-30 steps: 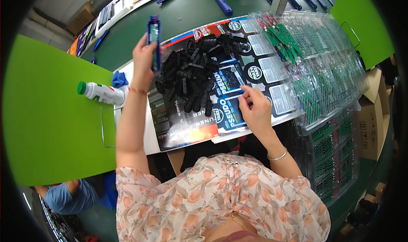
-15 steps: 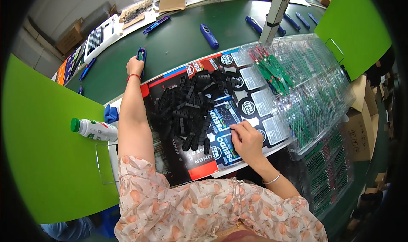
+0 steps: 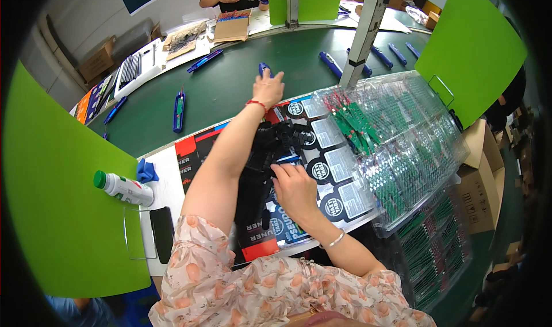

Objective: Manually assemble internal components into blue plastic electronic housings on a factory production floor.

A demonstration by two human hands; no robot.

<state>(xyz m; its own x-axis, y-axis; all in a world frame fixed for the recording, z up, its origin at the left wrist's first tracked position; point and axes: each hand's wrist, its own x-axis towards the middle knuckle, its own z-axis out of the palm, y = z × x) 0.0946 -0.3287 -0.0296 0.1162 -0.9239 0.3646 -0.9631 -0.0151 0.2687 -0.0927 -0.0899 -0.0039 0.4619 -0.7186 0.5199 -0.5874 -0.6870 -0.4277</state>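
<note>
Head view: the left hand (image 3: 268,87), with a red band at its wrist, is at the upper centre of the frame, its fingers spread over the near end of a blue casing (image 3: 264,68) on the green work surface (image 3: 230,77); whether they grip it, I cannot tell. The right hand (image 3: 296,193), just below the middle of the frame, has curled fingers with their tips at the edge of a pile of black pieces (image 3: 280,134); whether it pinches one is hidden. That pile lies mid-frame on a printed sheet (image 3: 348,197), partly covered by the left forearm. Left of the left hand and well apart from it, an open blue casing with a green board inside (image 3: 179,113) lies on the green surface. Clear trays (image 3: 420,117) of green circuit boards fill the right of the frame, and a white bottle with a green cap (image 3: 127,189) lies tilted at the left.
</note>
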